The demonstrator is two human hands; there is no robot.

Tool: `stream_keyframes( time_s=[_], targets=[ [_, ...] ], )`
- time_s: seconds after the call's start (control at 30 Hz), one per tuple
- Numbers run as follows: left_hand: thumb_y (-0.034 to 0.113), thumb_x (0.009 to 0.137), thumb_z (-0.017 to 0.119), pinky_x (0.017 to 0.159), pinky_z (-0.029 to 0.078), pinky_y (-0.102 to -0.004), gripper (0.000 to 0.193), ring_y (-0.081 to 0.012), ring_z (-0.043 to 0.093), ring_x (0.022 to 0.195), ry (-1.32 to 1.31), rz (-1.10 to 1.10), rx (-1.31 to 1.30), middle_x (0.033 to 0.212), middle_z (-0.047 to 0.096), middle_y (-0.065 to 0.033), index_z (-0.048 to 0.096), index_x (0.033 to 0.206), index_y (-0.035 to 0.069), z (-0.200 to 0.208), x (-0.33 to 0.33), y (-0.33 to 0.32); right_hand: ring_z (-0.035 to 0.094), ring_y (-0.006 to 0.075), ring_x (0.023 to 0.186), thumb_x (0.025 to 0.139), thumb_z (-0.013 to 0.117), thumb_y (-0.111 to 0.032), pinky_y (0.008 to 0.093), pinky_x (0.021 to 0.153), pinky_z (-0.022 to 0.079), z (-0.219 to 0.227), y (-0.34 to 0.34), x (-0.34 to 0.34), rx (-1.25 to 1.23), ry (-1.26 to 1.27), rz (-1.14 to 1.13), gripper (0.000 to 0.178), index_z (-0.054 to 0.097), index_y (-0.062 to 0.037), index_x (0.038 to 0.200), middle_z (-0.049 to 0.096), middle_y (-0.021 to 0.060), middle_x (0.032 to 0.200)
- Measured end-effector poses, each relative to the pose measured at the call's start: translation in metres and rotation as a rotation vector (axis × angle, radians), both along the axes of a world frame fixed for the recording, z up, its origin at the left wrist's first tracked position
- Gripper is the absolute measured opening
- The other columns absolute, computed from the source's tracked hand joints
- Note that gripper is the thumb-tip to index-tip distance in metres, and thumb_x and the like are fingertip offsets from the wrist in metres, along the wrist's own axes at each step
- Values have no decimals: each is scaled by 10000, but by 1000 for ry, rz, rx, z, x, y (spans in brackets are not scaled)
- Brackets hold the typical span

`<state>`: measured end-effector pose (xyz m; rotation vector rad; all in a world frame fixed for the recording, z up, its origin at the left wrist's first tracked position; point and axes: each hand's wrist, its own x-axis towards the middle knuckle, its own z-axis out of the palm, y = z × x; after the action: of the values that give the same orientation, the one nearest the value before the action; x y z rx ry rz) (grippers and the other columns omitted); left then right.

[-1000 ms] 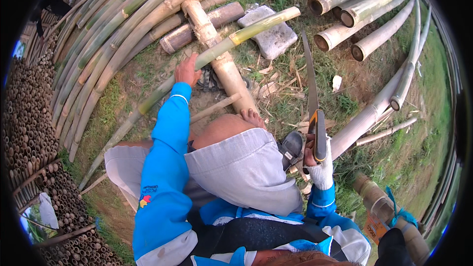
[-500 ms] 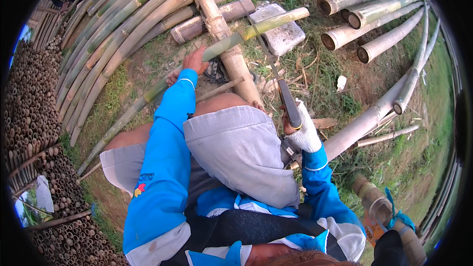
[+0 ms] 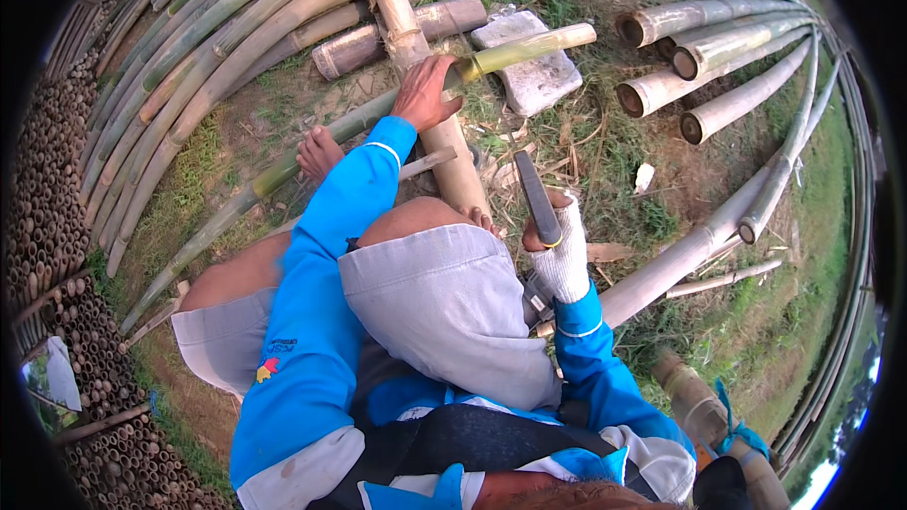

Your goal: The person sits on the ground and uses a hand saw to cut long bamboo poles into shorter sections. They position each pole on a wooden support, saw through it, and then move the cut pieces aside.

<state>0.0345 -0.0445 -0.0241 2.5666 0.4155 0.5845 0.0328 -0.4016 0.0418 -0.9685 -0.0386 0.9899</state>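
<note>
Right grip point(image 3: 561, 250) encloses saw handle point(image 3: 537, 200).

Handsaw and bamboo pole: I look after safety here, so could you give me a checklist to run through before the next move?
1. Handsaw gripped: ok, the right hand holds it.
2. Green bamboo pole steadied: ok, the left hand is on it.
3. Pole supported: ok, it crosses over the thick bamboo piece.
4. Left hand gloved: not ok, it is bare.
5. Foot covered: not ok, the foot beside the pole is bare.
6. Handsaw touching the pole: cannot tell, its far end barely shows.
</note>
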Motion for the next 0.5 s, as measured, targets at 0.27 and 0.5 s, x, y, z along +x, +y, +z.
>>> stream_keyframes(
  time_s=[0.27,0.5],
  targets=[
    [210,816,884,907,531,-531,644,-423,695,1046,-44,194,85,1150,712,-216,547,1342,50,-34,44,-6,547,55,755,1097,591,-223,236,643,509,-2,-12,4,-226,-323,39,112,557,-197,1200,554,-59,1000],
    [186,830,859,953,512,-508,618,-401,675,1097,44,216,77,1164,699,-191,535,1341,63,-18,45,-17,521,46,752,1073,592,-125,214,688,479,-5,10,23,201,15,111,231,549,-172,1294,542,-45,943]
  ],
)
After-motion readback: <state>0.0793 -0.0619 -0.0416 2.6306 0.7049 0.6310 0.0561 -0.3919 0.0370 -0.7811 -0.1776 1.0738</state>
